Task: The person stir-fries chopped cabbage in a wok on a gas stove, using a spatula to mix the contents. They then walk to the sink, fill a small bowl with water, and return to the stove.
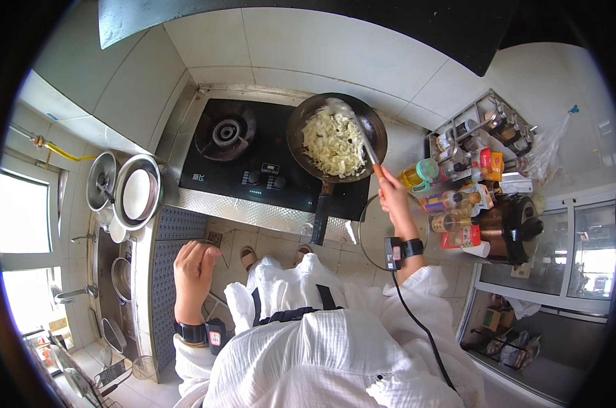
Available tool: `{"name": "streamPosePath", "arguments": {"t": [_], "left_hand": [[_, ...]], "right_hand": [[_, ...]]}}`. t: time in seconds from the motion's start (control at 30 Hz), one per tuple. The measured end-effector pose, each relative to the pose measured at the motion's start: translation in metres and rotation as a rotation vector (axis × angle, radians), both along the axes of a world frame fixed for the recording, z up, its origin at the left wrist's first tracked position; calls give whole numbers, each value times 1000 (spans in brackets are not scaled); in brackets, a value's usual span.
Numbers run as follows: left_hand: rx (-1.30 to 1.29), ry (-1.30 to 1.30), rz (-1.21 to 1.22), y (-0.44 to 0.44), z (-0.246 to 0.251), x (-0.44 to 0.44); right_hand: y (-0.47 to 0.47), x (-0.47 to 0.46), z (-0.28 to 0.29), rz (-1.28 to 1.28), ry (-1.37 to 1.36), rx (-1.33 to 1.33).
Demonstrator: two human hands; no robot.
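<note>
A dark wok point(376, 127) with a black handle sits on the right burner of a black gas hob point(226, 178). Chopped pale green cabbage point(333, 145) fills much of it. My right hand point(395, 196) grips the wooden handle of a metal spatula point(366, 140); its blade lies at the far side of the cabbage, partly blurred. My left hand point(195, 262) hangs in front of the counter at the left, fingers curled, with nothing seen in it. The left burner point(227, 132) bears no pot. A round glass lid point(369, 224) lies by my right forearm.
Seasoning bottles, an oil jug point(415, 176) and a brown electric pressure cooker point(506, 229) crowd the right counter, near a wire rack point(460, 125). Nested metal bowls point(157, 178) stand at the left, beyond them a sink point(109, 260). A black range hood point(338, 15) overhangs the back.
</note>
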State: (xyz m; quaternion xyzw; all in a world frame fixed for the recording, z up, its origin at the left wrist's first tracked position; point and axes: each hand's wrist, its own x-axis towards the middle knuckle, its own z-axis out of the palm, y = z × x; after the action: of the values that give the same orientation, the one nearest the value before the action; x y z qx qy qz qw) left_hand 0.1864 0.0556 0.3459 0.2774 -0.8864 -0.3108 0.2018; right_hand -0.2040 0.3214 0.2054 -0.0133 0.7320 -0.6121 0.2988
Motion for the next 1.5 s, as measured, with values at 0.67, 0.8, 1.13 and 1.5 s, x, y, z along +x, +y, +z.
{"name": "streamPosePath", "arguments": {"t": [0.67,0.8,1.13,1.5], "left_hand": [[-26,8,-5,-4,-7,1],[6,-19,83,-2,-5,17],[4,-10,58,-2,-9,18],[48,-46,72,-6,-14,7]], "right_hand": [[71,41,51,298,838,733],[68,15,16,14,721,438],[27,2,-19,-13,-354,-145],[133,102,102,320,691,563]]}}
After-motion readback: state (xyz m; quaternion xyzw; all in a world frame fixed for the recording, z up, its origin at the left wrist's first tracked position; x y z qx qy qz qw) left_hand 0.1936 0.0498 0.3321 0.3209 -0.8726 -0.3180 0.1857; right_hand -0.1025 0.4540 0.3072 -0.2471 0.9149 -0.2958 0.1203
